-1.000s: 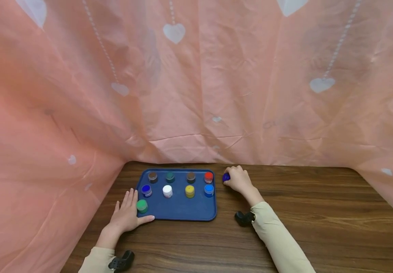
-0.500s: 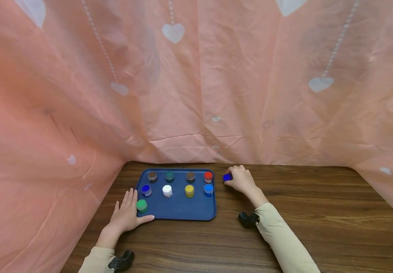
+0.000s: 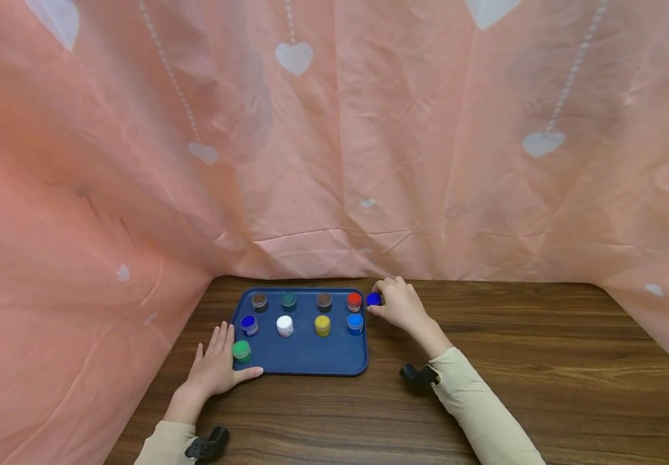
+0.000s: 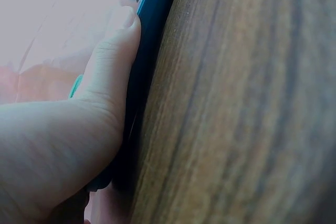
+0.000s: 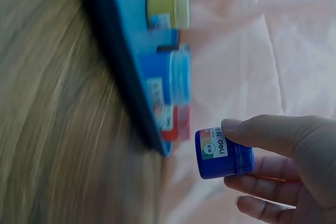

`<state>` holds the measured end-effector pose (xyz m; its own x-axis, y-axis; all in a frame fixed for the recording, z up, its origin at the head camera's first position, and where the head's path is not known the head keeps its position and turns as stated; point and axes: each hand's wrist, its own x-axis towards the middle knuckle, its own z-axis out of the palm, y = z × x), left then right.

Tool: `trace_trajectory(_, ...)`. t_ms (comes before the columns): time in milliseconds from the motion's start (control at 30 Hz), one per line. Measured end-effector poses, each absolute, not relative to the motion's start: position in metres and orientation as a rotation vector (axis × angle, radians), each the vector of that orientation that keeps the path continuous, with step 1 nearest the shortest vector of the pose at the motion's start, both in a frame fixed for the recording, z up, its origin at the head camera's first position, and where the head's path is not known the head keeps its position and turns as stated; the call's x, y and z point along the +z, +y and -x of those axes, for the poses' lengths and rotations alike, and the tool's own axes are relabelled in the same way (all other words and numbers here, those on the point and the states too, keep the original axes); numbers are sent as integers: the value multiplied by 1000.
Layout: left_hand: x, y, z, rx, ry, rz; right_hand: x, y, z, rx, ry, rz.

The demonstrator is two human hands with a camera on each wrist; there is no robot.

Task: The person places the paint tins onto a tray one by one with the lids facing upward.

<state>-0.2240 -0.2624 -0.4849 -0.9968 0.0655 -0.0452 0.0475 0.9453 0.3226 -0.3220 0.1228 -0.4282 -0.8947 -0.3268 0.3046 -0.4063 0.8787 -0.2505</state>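
Observation:
My right hand pinches a dark blue paint jar between thumb and fingers, just right of the blue tray. In the right wrist view the jar appears raised off the table, apart from the tray's corner. My left hand rests at the tray's front left corner, fingers straight along the left side and thumb along the front edge. Beside those fingers stands a green paint jar. Closest to my right hand on the tray are a red jar and a light blue jar.
Further jars stand in rows on the tray: white, yellow, another dark blue jar, two brownish ones and a dark green one. Behind the wooden table hangs a pink curtain.
My right hand lifts the dark blue jar and moves it left, closer to the tray's back right corner. My left hand stays in place.

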Motion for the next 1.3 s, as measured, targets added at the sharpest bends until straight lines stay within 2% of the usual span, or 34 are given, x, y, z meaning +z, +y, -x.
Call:
trace_trajectory(600,-495,-268,228,533,3046,-92,-416,73,291,465,-2663,-792)
trace_trajectory(1300,-496,-267,229,528,3060,-90,-431,11,266,233,-2676,-1069)
